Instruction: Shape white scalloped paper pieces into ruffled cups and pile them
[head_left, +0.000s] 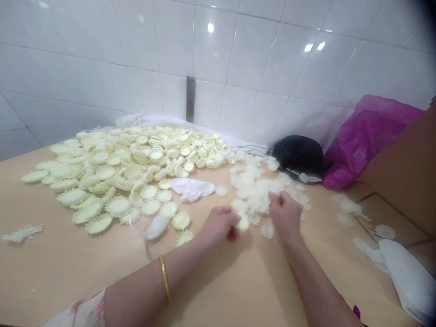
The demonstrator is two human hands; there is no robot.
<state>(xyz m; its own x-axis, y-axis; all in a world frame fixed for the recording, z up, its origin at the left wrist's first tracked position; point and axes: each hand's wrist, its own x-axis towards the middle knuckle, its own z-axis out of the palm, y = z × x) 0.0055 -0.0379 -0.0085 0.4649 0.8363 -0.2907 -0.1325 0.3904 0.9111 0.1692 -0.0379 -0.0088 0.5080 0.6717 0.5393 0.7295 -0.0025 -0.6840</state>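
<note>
My left hand (220, 222) is closed in a pinch on a small pale toothed plastic disc (243, 222) at the near edge of a white pile of small discs (254, 184). My right hand (285, 213) rests with fingers curled at the same pile, pinching at its pieces; what it holds is hidden. A large heap of cream toothed plastic wheels (129, 168) spreads over the wooden table (68, 263) to the left. A gold bangle (165, 279) sits on my left forearm.
A crumpled white plastic bag (191, 188) lies between the heaps. A black bag (299, 154) and a magenta bag (364, 136) sit against the tiled wall at right. A cardboard box (405, 177) and white bag (405, 277) stand at the right edge.
</note>
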